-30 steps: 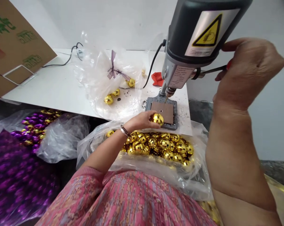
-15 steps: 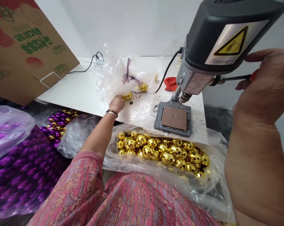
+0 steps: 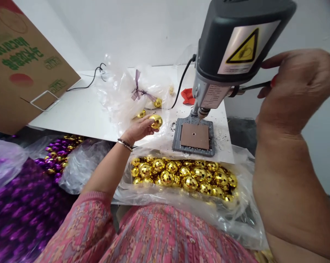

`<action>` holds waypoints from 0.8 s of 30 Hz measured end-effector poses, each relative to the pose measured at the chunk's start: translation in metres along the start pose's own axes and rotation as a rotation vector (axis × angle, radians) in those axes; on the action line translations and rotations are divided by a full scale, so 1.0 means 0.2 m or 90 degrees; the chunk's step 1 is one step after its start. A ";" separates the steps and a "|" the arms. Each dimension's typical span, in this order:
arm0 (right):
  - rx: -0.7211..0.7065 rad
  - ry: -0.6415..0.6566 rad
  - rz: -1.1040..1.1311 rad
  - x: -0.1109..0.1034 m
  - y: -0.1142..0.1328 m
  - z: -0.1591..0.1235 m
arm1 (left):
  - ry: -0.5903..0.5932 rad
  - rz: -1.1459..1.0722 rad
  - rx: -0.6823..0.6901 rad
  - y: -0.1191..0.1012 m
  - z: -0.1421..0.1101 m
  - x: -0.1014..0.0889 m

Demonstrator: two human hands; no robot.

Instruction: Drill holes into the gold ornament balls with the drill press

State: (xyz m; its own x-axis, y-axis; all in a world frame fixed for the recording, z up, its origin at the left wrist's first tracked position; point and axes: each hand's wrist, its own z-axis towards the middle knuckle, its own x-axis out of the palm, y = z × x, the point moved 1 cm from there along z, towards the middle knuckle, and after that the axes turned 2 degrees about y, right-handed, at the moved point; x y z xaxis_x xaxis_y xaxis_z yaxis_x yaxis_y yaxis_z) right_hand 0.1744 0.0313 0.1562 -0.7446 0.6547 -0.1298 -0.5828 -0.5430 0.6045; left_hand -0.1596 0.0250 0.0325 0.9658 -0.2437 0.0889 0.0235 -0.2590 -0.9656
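Between the fingers and thumb of my left hand (image 3: 141,129) is a shiny gold faceted ball (image 3: 156,121), held above the white table beside a clear plastic bag. My right hand (image 3: 299,86) is closed around the red-ended feed lever (image 3: 254,86) on the right side of a small drill press (image 3: 222,54). Its bit (image 3: 199,119) points down over a brown square plate (image 3: 194,136) with a small hole, which lies on the grey base (image 3: 178,145). Two more gold balls, one of them a smaller ball (image 3: 157,103), lie by the bag.
Many gold balls (image 3: 189,182) fill a plastic-lined box at the table's front edge. Purple balls (image 3: 22,215) in bags stand at the left, below a cardboard box (image 3: 19,84). A red cloth (image 3: 188,96) and dark shavings lie around the drill; its black cable (image 3: 181,82) runs behind.
My left hand has come up from the bag, moving right toward the drill with a gold ball in its fingers. The right hand stays on the lever. The whole view has shifted slightly.
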 end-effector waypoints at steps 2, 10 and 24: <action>0.012 0.000 0.027 0.02 0.01 0.05 | 0.078 -0.120 -0.032 0.01 0.03 0.10; 0.265 0.050 0.094 0.09 0.13 0.26 | 0.118 -0.122 -0.093 0.05 0.17 0.38; 0.239 0.088 0.069 0.09 0.12 0.26 | 0.091 0.333 0.024 0.01 0.24 0.60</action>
State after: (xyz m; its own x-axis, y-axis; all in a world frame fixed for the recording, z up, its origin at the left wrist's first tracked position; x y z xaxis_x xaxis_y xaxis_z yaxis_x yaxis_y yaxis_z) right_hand 0.1643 0.0575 0.2096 -0.8465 0.5142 -0.1380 -0.3584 -0.3588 0.8619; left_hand -0.0315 0.0412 0.0300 0.8063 -0.4570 -0.3757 -0.4388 -0.0361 -0.8978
